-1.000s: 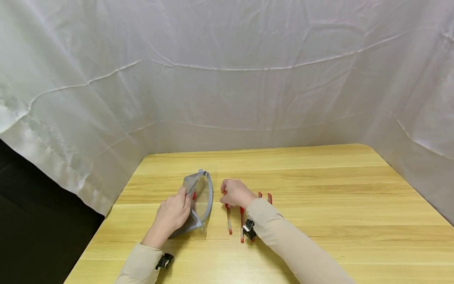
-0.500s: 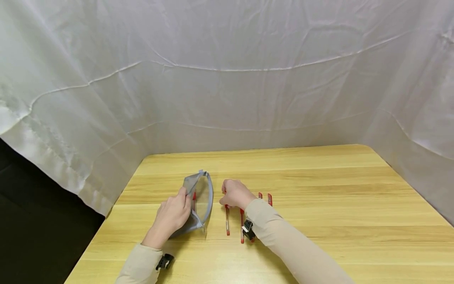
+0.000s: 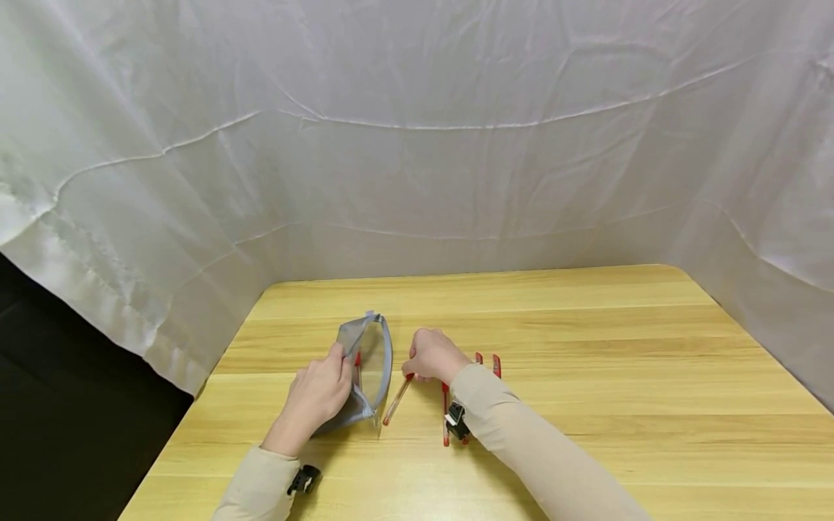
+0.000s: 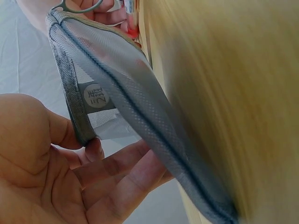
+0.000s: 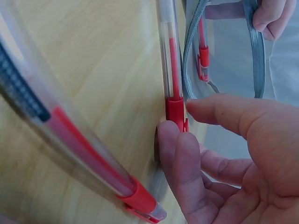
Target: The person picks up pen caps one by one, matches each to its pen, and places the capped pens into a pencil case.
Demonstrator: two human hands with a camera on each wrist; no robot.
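My left hand [image 3: 316,391] pinches one edge of a grey mesh zip pouch [image 3: 386,362], whose mouth gapes to the right. In the left wrist view, the thumb and a finger meet on the pouch's fabric rim [image 4: 77,109], while other fingers lie against its far side. A red pen [image 5: 202,37] shows inside the pouch. My right hand [image 3: 435,354] pinches another red pen [image 3: 399,400] near its capped end. This clear-barrelled pen slants toward the pouch, apart from its mouth. The right wrist view has the thumb and fingers around the red cap [image 5: 174,109].
Several more red pens [image 3: 446,416] lie on the wooden table [image 3: 586,376] below and beside my right forearm, which partly covers them. One capped pen [image 5: 107,158] is close in the right wrist view. Pale curtains [image 3: 456,188] hang behind the table.
The pen at my right hand has swung its lower end leftward, toward the pouch. My left hand and the pouch have stayed almost still.
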